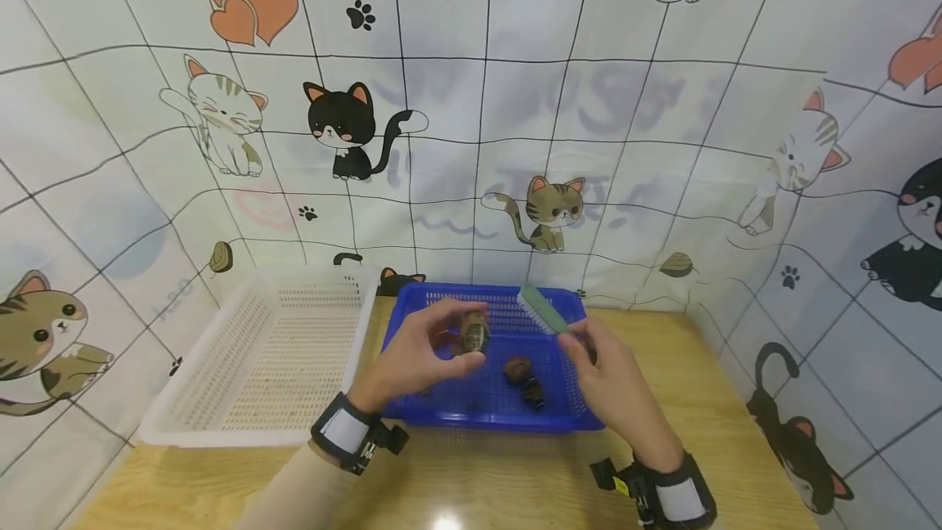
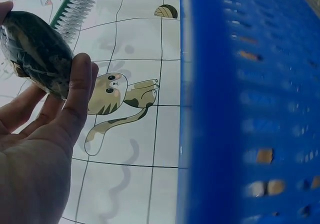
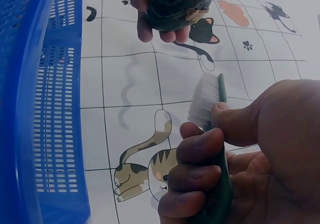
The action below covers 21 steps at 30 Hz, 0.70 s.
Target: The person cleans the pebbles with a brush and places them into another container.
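My left hand point(image 1: 419, 354) holds a dark, glossy oval lump point(image 2: 37, 51) with pale veins, like a stone or shell, between thumb and fingers. It is above the blue basket point(image 1: 493, 424) in the head view. To its right, my right hand point(image 1: 614, 387) grips a green brush point(image 1: 545, 309) by the handle. The brush's white bristles point(image 3: 204, 99) face the lump, with a gap between them. Inside the basket lie a reddish-brown lump point(image 1: 518, 368) and a dark banded one point(image 1: 532, 393).
A white perforated basket point(image 1: 169, 424) stands left of the blue one on the wooden table point(image 1: 456, 473). Behind and at both sides rises a white sheet point(image 1: 456, 105) printed with cats and grid lines.
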Each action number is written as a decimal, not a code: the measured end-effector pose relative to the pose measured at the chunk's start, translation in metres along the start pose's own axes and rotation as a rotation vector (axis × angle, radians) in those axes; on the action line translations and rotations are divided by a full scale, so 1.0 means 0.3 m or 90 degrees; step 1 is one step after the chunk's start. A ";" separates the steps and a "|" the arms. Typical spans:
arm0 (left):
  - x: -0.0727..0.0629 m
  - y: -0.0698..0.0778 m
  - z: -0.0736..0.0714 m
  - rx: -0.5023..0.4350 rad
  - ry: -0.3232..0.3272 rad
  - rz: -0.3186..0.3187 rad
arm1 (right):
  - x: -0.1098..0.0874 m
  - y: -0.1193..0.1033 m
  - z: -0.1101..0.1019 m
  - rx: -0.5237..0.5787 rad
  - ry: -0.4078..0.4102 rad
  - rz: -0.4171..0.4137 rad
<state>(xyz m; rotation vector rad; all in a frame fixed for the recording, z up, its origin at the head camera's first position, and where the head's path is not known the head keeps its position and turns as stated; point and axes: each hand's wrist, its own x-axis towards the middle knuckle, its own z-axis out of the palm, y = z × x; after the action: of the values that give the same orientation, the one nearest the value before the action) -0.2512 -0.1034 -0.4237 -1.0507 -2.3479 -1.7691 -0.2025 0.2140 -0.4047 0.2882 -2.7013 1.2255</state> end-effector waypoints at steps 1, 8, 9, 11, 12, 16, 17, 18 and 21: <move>-0.004 -0.004 0.001 -0.010 0.004 -0.001 | 0.001 -0.001 0.002 0.001 0.000 -0.003; -0.013 -0.031 0.009 -0.115 0.029 0.002 | -0.006 -0.009 0.024 0.018 0.001 -0.015; -0.012 -0.033 0.011 -0.131 0.034 0.001 | -0.008 -0.012 0.028 0.025 0.001 -0.018; -0.012 -0.038 0.013 -0.159 0.047 -0.003 | -0.013 -0.019 0.036 0.039 0.001 -0.027; -0.012 -0.041 0.014 -0.175 0.051 -0.007 | -0.016 -0.023 0.041 0.047 0.001 -0.034; -0.025 -0.051 0.015 -0.235 0.065 -0.027 | -0.021 -0.039 0.066 0.077 -0.011 -0.056; -0.029 -0.053 0.015 -0.250 0.065 -0.030 | -0.022 -0.043 0.072 0.082 -0.016 -0.059; -0.033 -0.053 0.015 -0.261 0.068 -0.035 | -0.022 -0.047 0.078 0.085 -0.021 -0.059; -0.041 -0.054 0.015 -0.275 0.072 -0.043 | -0.025 -0.060 0.090 0.089 -0.033 -0.046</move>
<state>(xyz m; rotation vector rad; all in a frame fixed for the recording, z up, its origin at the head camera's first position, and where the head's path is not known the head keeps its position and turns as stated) -0.2484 -0.1078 -0.4439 -0.8802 -2.0067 -2.3607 -0.1927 0.1828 -0.4109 0.4370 -2.6272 1.4078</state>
